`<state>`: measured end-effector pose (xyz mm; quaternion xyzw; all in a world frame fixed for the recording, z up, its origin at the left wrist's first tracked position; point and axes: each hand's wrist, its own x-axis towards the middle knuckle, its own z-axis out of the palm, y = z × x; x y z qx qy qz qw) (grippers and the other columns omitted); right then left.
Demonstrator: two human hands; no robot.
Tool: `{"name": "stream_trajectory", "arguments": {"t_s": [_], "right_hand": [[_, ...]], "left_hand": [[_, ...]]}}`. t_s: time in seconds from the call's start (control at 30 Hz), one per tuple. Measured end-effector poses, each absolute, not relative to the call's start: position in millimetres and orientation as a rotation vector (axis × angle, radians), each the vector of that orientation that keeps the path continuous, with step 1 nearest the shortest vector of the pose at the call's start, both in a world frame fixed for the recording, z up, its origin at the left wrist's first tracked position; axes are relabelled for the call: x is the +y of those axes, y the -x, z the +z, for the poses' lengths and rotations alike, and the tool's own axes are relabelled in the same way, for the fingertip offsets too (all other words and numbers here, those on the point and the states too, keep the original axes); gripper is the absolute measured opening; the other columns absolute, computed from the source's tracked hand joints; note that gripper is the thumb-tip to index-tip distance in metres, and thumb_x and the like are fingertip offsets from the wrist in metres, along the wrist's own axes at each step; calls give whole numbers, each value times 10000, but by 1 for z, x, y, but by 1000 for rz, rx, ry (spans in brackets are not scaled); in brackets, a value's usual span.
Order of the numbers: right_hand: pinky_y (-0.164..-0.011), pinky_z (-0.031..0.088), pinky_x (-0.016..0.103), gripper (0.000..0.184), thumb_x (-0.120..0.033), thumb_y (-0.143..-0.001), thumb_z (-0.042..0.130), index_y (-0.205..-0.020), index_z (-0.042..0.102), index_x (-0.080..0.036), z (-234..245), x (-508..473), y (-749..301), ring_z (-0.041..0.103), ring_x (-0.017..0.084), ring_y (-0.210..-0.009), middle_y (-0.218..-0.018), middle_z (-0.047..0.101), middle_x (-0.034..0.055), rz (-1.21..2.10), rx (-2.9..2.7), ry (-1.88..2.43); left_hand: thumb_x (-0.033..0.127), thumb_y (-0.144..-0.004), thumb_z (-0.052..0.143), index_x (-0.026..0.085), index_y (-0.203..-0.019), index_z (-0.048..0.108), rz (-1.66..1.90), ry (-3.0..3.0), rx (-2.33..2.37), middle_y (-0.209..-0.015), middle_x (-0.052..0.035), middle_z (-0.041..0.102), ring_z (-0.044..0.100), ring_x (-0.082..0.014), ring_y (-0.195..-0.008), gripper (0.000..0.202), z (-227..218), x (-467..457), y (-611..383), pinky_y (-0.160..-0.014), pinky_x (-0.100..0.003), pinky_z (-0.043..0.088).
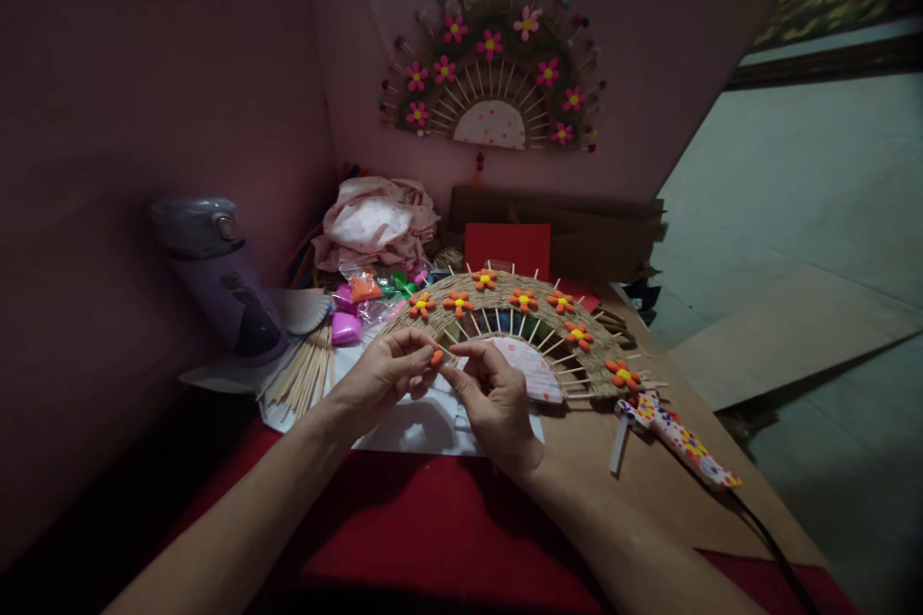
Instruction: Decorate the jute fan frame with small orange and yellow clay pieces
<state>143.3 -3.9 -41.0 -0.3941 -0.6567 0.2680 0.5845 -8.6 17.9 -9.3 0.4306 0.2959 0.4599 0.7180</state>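
Note:
My left hand (386, 373) pinches a small orange clay piece (436, 357) at its fingertips. My right hand (494, 394) is closed in a pinch right beside it, its fingers holding a thin wooden stick that points up to the left toward the clay. Both hands hover over white paper (418, 428). Just behind them lies a half-round woven fan of jute and sticks (537, 322) with several orange clay flowers on it.
A bundle of wooden sticks (307, 380) lies left of the hands. Bags of coloured clay (361, 303), a purple bottle (216, 274) and crumpled pink cloth (375, 221) sit behind. A patterned glue gun (678, 437) lies at right. A finished flowered fan (494, 67) hangs on the wall.

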Motion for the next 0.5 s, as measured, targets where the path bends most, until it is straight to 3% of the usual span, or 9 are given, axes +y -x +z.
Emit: {"name": "stream_trajectory", "arguments": {"t_s": [0.5], "right_hand": [[-453,270,217,95,-241,-820,595,-870,619,-164,-37,-5,-142,337,76,-457,-518,388,-75,644,-1578,924]], "left_hand": [[239,-661,754,118,-664,611,1015,-1022,676,-559,4,568,468,-56,-470,187,-10,17,6,-435,-169,348]]}}
